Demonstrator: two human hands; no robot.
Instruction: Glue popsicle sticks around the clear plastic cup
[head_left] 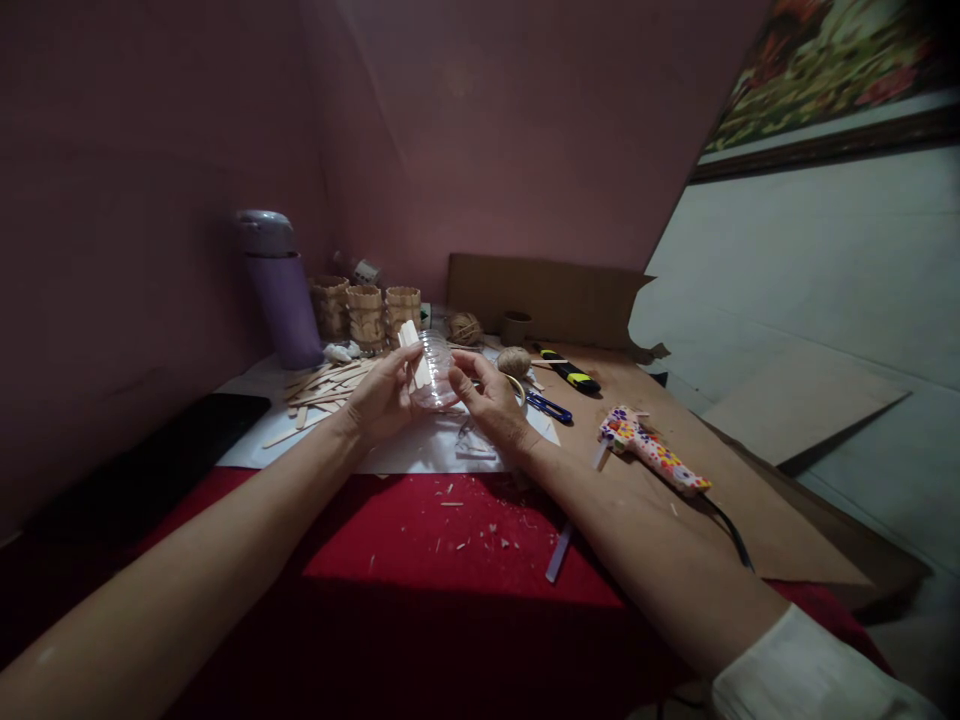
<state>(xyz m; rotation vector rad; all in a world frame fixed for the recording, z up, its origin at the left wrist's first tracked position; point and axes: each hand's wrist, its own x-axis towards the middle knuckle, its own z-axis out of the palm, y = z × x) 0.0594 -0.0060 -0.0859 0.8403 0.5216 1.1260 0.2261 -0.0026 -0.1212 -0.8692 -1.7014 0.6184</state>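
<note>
A clear ribbed plastic bottle piece (437,372) is held between both hands above white paper. Pale wooden sticks (414,355) stand side by side against its left side. My left hand (384,392) is closed round that side, its thumb on the sticks. My right hand (487,398) touches the right side of the plastic with its thumb and fingertips, the fingers curved. Loose wooden sticks (330,385) lie in a pile left of my left hand. Part of the bottle's underside is hidden by the fingers.
Behind stand a purple bottle (281,310) and several stick-covered cups (365,318). Twine balls (514,361), a yellow-black cutter (571,372), a blue clip-like tool (549,406) and a flowered glue gun (652,450) lie rightward. Wood scraps dot the red cloth (450,560). Cardboard (750,520) covers the right side.
</note>
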